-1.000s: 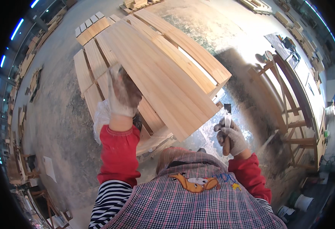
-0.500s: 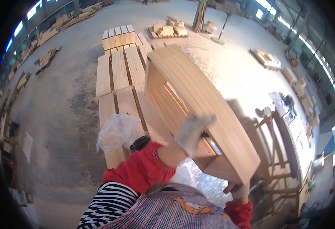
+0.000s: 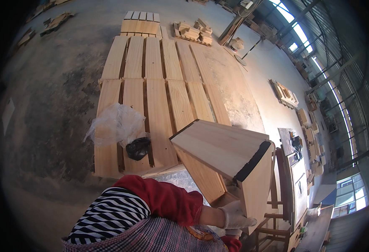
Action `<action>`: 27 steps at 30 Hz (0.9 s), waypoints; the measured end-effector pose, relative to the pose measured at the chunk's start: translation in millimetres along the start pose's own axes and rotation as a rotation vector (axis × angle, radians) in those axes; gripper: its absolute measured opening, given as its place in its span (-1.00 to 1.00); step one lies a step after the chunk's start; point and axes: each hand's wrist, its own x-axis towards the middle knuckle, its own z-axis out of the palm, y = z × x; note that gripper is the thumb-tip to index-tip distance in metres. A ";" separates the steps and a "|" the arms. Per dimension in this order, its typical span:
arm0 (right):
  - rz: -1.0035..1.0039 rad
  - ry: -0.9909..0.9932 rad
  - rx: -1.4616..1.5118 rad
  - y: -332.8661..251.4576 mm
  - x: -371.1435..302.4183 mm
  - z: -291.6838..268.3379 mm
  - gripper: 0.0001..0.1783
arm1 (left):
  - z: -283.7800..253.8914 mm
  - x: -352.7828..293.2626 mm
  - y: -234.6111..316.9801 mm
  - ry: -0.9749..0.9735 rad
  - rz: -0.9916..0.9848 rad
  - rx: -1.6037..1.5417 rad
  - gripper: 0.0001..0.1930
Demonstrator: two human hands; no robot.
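Observation:
A pale wooden box frame [image 3: 222, 143] with an open side is tilted up in front of me, at the right of the stacked boards. Dark strips run along two of its edges, one of them a thick black strip [image 3: 253, 161]. My left hand [image 3: 235, 215], in a whitish glove, is closed on the near lower end of the frame. Just below it, my right hand [image 3: 234, 232] is at the same end, mostly hidden behind the left hand and wrist. Its fingers do not show.
Rows of wooden boxes or boards [image 3: 155, 101] lie ahead, with a clear plastic bag [image 3: 117, 126] and a black plastic bundle [image 3: 138, 148] on top. A wooden bench [image 3: 298, 185] stands at right. Beyond are a pallet of wood pieces [image 3: 193, 31] and a post [image 3: 239, 21].
The wooden frame has been turned over and lowered, so a black-edged side now shows. My left hand has moved from its middle down to the near end, beside my right hand. The view has shifted right.

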 end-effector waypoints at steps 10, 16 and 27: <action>-0.002 -0.084 0.004 -0.5 12.6 -15.4 -0.77 | -17.0 0.1 33.0 0.040 -0.050 -0.115 -0.63; -0.022 -0.279 0.020 -10.2 57.6 3.1 -0.79 | -26.4 -10.7 37.9 0.170 -0.064 -0.075 -0.76; 0.174 -0.830 0.002 11.9 109.9 107.6 -0.83 | -7.1 -215.6 101.9 0.984 0.522 0.999 -0.84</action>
